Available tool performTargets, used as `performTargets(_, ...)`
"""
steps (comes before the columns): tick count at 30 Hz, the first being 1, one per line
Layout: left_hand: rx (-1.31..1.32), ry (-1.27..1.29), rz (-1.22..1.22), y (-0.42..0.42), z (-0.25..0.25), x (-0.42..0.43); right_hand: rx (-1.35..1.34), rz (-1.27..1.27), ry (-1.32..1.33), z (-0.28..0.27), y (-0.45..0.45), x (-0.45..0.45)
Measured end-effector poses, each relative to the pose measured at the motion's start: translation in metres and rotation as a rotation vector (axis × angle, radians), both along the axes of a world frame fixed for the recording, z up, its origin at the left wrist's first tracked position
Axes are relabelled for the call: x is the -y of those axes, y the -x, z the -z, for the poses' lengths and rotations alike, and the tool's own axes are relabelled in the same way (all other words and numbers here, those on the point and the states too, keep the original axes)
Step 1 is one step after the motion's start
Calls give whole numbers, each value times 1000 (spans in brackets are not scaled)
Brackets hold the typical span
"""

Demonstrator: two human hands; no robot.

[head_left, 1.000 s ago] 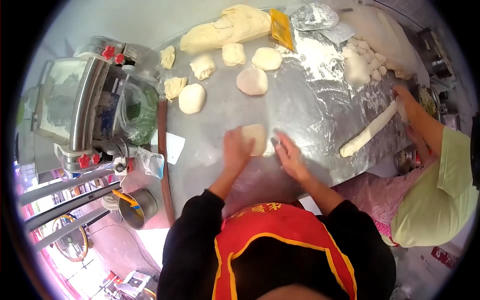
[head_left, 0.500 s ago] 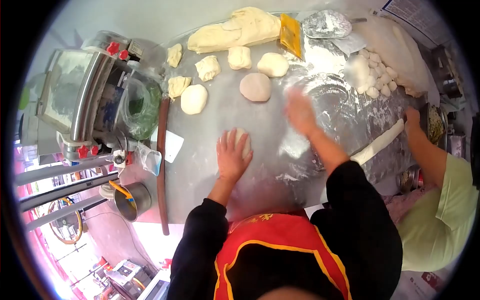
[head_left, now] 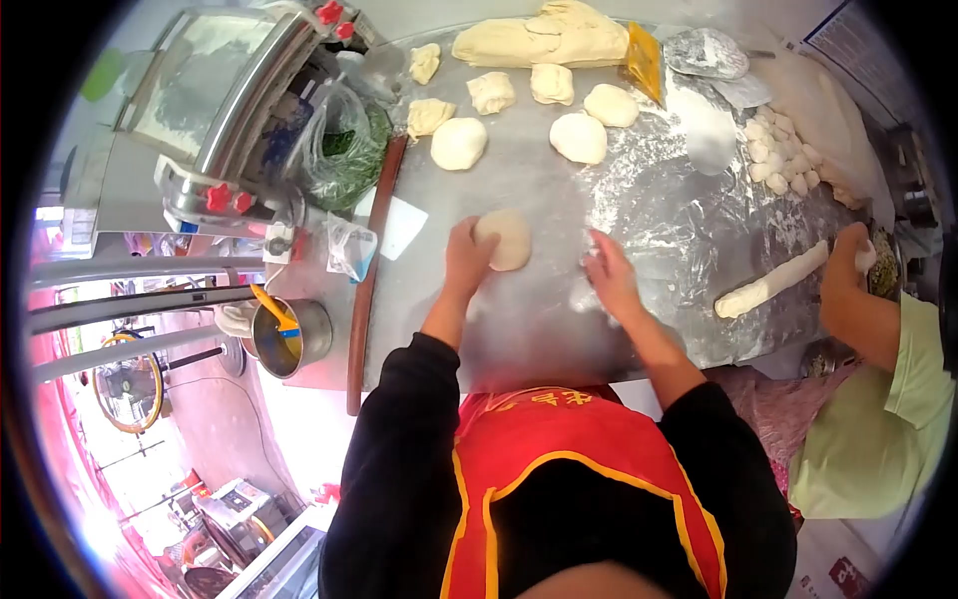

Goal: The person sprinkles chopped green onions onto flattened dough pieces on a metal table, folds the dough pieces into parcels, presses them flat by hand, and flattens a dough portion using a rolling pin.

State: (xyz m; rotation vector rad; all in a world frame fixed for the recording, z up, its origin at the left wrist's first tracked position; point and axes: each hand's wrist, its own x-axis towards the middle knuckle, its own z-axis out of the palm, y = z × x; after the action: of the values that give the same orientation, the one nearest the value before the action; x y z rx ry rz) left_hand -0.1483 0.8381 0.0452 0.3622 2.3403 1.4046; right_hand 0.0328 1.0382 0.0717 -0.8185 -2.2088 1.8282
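My left hand (head_left: 467,258) is at the left edge of a flattened dough round (head_left: 513,242), thumb over its top and fingers curled at its side. How far the fingers reach under the dough is hidden. To the right, apart from that round, my right hand (head_left: 611,275) hovers over the steel table (head_left: 544,299) with fingers loosely spread and nothing in them. Beyond the hands lie two smooth dough rounds, one on the left (head_left: 459,145) and one on the right (head_left: 579,138). Several rougher dough pieces (head_left: 491,93) sit behind them.
A long dough mass (head_left: 539,40) lies at the back beside a yellow scraper (head_left: 645,62) and a floury scoop (head_left: 707,53). At right, a co-worker's hand (head_left: 848,255) is by a dough rope (head_left: 770,282) and small dough balls (head_left: 778,155). A wooden rod (head_left: 375,280) edges the left side.
The view has shifted, so the table's things appear farther right and higher. My left hand went from flat on the dough round to its left edge. My right hand came nearer my body.
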Motion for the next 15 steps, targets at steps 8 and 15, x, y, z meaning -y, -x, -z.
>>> performTargets(8, 291, -187, 118, -31, -22, -19, 54, 29, 18, 18, 28, 47)
performTargets(15, -471, 211, 133, -63, -2, -42, 34, 179, -668, 25, 46, 80)
